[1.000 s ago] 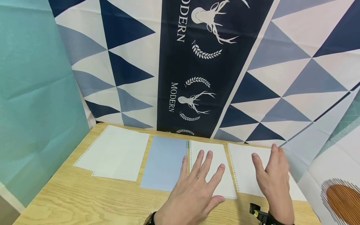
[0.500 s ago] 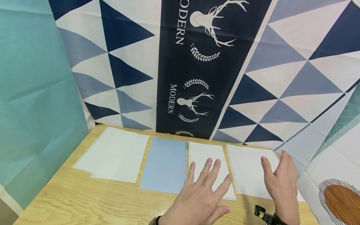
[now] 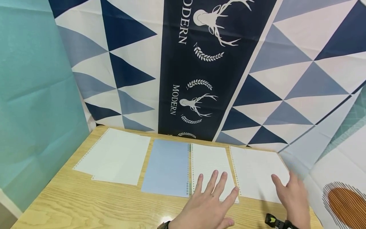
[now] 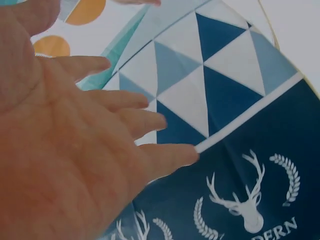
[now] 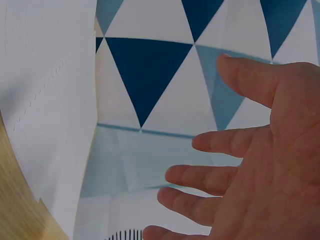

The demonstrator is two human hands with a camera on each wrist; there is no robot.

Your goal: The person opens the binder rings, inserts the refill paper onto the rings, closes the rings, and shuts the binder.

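Observation:
My left hand (image 3: pixel 210 203), fingers spread, is held over the near end of a ruled white notebook page pad (image 3: pixel 210 159) in the head view. Its palm and straight fingers fill the left side of the left wrist view, with nothing in them. To the right, my right hand (image 3: pixel 294 194) overlaps the near right corner of loose white punched sheets (image 3: pixel 254 171). In the right wrist view its fingers are extended and the palm is bare. A blue notebook cover (image 3: pixel 167 168) lies left of the ruled pages, the punched edges side by side.
More white punched sheets (image 3: pixel 114 156) overlap each other at the left of the wooden table (image 3: pixel 94 203). Patterned cloth (image 3: pixel 188 63) hangs behind the table's back edge, a teal cloth (image 3: pixel 37 95) at the left, and white cloth with an orange-brown disc (image 3: pixel 346 203) at the right.
Both hands have drawn back toward the table's near side and shifted a little right, uncovering more of the ruled pages and the right sheets. The papers stay where they were.

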